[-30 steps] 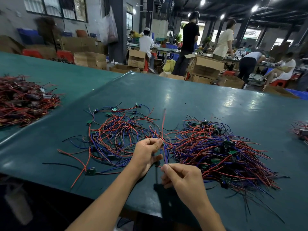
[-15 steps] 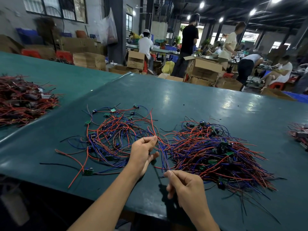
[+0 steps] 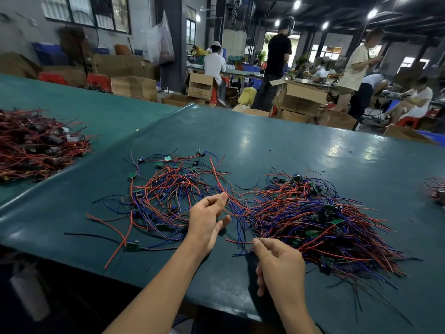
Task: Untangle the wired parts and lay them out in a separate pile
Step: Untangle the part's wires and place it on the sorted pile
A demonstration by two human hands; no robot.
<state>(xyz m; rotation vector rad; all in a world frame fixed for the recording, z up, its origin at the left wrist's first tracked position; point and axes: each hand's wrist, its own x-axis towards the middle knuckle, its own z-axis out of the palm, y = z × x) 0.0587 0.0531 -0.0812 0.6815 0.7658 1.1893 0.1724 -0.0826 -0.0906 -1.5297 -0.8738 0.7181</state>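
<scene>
Head view: the left hand (image 3: 208,220) had its fingers (image 3: 218,198) curled, and a thin strand (image 3: 237,213) of red and blue plastic-coated wire ran past their tips. The thumb stood apart below them, so whether the strand was actually gripped could not be told. The right hand (image 3: 279,263) pinched the near end of the strand between thumb and forefinger, its other fingers folded narrow beneath.

To the right of both sets of fingertips lay the tangled heap (image 3: 320,218), dense and bristly, with small green boards among stiff wire ends fanning outward. To the left of the left fingers lay the spread pile (image 3: 166,196), looser, in open loops. Nearer than that pile, left of the left wrist, lay a loose part (image 3: 132,245), a small green board with a red lead.

All of it lay on a smooth, slightly glossy teal table mat (image 3: 265,145). Its bare surface stretched far beyond the fingertips, and its near edge ran under both forearms. Far left of the fingers sat a dark red far heap (image 3: 31,145). Cardboard boxes (image 3: 298,97) stood past the far edge.
</scene>
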